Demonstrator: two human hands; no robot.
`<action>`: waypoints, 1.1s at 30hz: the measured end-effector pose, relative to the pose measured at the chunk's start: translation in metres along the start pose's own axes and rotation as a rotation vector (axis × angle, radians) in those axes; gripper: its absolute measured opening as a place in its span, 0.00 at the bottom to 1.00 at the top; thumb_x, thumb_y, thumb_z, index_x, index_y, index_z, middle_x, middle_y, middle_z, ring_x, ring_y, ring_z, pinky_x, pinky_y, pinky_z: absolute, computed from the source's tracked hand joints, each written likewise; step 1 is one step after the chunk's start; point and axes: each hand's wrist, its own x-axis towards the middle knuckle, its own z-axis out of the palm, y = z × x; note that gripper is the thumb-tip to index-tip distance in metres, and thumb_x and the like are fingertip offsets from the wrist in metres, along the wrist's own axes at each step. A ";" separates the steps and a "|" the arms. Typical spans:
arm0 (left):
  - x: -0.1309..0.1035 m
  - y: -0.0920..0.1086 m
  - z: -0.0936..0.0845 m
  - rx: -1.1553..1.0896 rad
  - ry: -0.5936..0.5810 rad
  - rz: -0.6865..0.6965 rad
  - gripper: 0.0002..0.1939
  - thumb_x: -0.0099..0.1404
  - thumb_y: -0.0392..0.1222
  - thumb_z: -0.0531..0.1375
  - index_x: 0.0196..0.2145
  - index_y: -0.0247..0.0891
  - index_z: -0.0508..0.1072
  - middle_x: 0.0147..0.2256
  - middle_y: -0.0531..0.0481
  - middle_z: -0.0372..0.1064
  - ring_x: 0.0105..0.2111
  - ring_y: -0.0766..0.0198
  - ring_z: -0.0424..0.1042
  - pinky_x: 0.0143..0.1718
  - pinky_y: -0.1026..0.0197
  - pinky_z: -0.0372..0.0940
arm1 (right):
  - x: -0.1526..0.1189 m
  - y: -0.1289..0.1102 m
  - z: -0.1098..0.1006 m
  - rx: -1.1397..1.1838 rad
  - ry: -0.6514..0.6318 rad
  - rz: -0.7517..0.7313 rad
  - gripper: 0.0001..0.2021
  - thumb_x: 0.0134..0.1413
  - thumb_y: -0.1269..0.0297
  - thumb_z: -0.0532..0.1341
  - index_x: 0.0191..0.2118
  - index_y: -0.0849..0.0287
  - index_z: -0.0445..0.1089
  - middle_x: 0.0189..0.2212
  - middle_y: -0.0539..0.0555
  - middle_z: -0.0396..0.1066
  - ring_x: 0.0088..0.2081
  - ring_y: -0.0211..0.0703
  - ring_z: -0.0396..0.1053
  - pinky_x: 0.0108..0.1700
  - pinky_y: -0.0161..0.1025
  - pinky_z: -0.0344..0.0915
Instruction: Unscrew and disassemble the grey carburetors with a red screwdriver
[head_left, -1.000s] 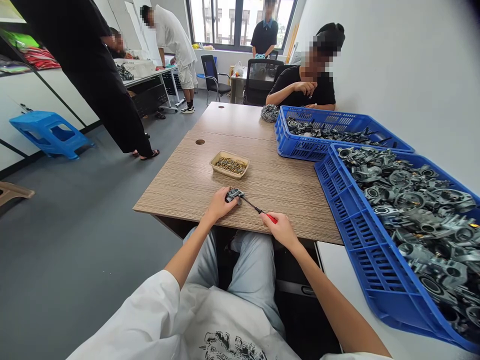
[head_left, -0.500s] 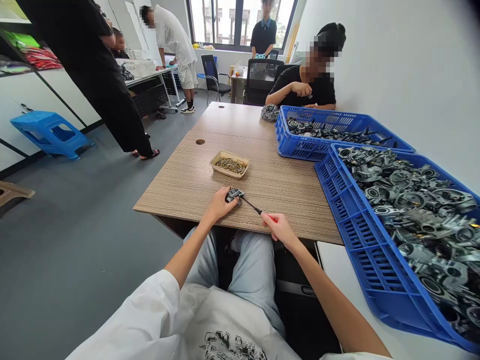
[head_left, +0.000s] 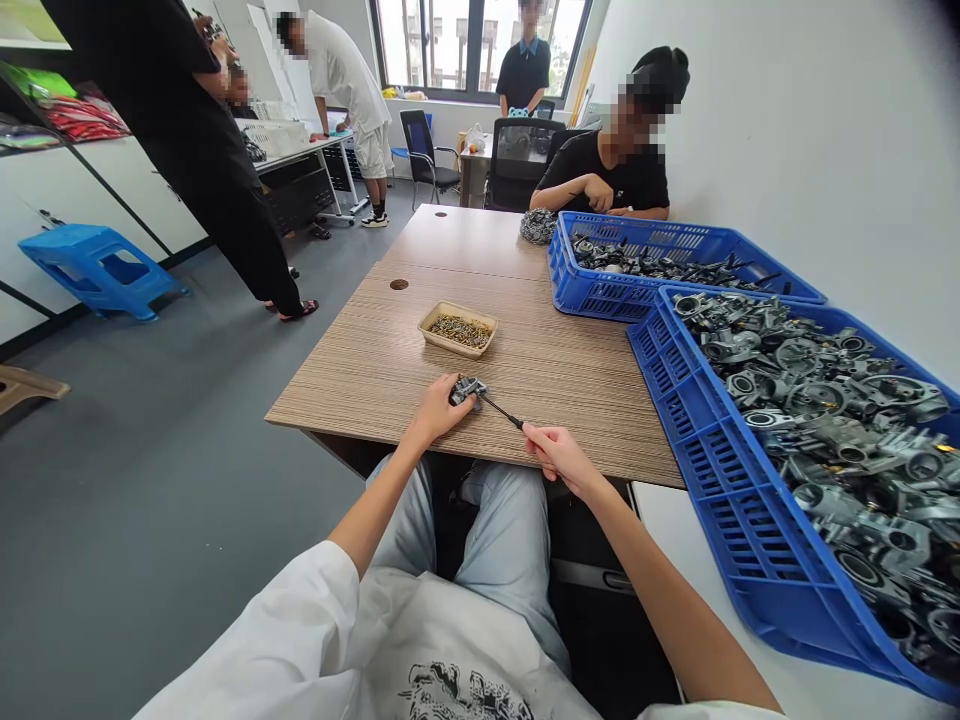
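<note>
Near the table's front edge, my left hand (head_left: 441, 411) is closed around a small grey metal casting (head_left: 468, 389) and holds it against the wood. My right hand (head_left: 559, 453) grips the handle of a screwdriver (head_left: 501, 409), whose dark shaft slants up and left to the casting. The tip meets the casting's right side; the exact contact point is too small to make out. Just beyond my left hand stands a cream tray (head_left: 427, 338) holding many small brass-coloured screws.
A blue crate (head_left: 697, 450) heaped with metal castings stands close on my right, with another blue crate (head_left: 592, 298) of parts behind it. A person (head_left: 615, 180) sits at the table's far end beside a pile of small metal pieces (head_left: 538, 226). Others stand farther off.
Both my hands, the casting and the screwdriver stay in place; my right fingers have turned slightly on the handle. The seated person's raised hand has lowered a little.
</note>
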 end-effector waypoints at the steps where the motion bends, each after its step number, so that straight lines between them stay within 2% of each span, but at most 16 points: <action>1: 0.000 0.000 0.000 -0.016 0.006 0.001 0.11 0.69 0.46 0.63 0.47 0.40 0.75 0.44 0.46 0.76 0.45 0.56 0.75 0.50 0.55 0.68 | 0.000 -0.001 -0.004 -0.030 0.002 -0.012 0.31 0.49 0.31 0.68 0.23 0.58 0.68 0.12 0.38 0.45 0.15 0.27 0.38 0.13 0.30 0.48; 6: 0.001 -0.004 0.001 0.020 -0.003 -0.019 0.18 0.68 0.49 0.64 0.52 0.40 0.73 0.45 0.46 0.78 0.44 0.55 0.75 0.49 0.54 0.69 | 0.006 0.003 -0.028 -0.089 0.104 -0.128 0.30 0.53 0.32 0.67 0.24 0.59 0.69 0.12 0.40 0.47 0.14 0.28 0.42 0.13 0.31 0.50; 11: 0.018 -0.002 -0.008 0.094 -0.175 0.065 0.17 0.68 0.53 0.64 0.49 0.41 0.75 0.43 0.46 0.79 0.44 0.53 0.75 0.50 0.53 0.69 | 0.020 0.015 -0.041 0.081 0.251 -0.203 0.29 0.50 0.34 0.69 0.25 0.57 0.67 0.13 0.39 0.46 0.14 0.28 0.42 0.13 0.31 0.49; 14: 0.029 0.002 -0.015 0.085 -0.234 0.088 0.19 0.67 0.52 0.66 0.50 0.40 0.76 0.47 0.44 0.78 0.48 0.51 0.76 0.54 0.50 0.69 | 0.024 0.019 -0.044 0.164 0.237 -0.218 0.28 0.50 0.34 0.70 0.26 0.57 0.67 0.13 0.38 0.46 0.15 0.28 0.40 0.13 0.31 0.48; 17: 0.033 0.003 -0.021 0.042 -0.274 0.074 0.28 0.61 0.51 0.70 0.56 0.39 0.73 0.54 0.41 0.76 0.52 0.50 0.75 0.57 0.49 0.69 | 0.023 0.019 -0.046 0.210 0.202 -0.225 0.28 0.49 0.34 0.70 0.26 0.57 0.67 0.13 0.37 0.45 0.15 0.28 0.39 0.13 0.30 0.48; 20: 0.031 0.000 -0.023 0.034 -0.317 0.071 0.34 0.57 0.46 0.72 0.60 0.39 0.70 0.56 0.40 0.75 0.52 0.50 0.76 0.56 0.48 0.71 | 0.023 0.019 -0.047 0.238 0.185 -0.228 0.29 0.48 0.34 0.71 0.26 0.57 0.67 0.13 0.37 0.45 0.15 0.28 0.39 0.13 0.30 0.49; 24: 0.027 -0.003 -0.023 0.052 -0.346 0.047 0.31 0.59 0.40 0.68 0.60 0.38 0.70 0.55 0.40 0.75 0.51 0.51 0.77 0.52 0.50 0.73 | 0.024 0.020 -0.047 0.226 0.190 -0.236 0.29 0.49 0.34 0.70 0.26 0.56 0.67 0.13 0.38 0.45 0.15 0.28 0.40 0.13 0.30 0.50; 27: 0.032 0.002 -0.028 0.069 -0.392 0.043 0.30 0.60 0.42 0.67 0.59 0.39 0.70 0.54 0.41 0.76 0.51 0.52 0.77 0.50 0.52 0.73 | 0.024 0.022 -0.048 0.216 0.183 -0.250 0.28 0.51 0.34 0.69 0.26 0.56 0.66 0.13 0.38 0.45 0.15 0.28 0.39 0.13 0.30 0.50; 30: 0.050 0.009 -0.042 0.089 -0.424 0.067 0.32 0.57 0.50 0.71 0.57 0.39 0.73 0.53 0.41 0.77 0.50 0.52 0.77 0.49 0.54 0.74 | 0.023 0.021 -0.047 0.218 0.179 -0.261 0.29 0.50 0.33 0.69 0.27 0.56 0.66 0.13 0.37 0.45 0.15 0.28 0.39 0.13 0.30 0.51; 33: 0.085 0.014 -0.062 0.135 -0.387 0.060 0.22 0.64 0.52 0.66 0.50 0.37 0.76 0.47 0.43 0.79 0.43 0.56 0.79 0.43 0.57 0.74 | 0.022 0.020 -0.047 0.222 0.178 -0.268 0.29 0.50 0.33 0.69 0.27 0.57 0.67 0.13 0.37 0.45 0.15 0.28 0.39 0.14 0.30 0.50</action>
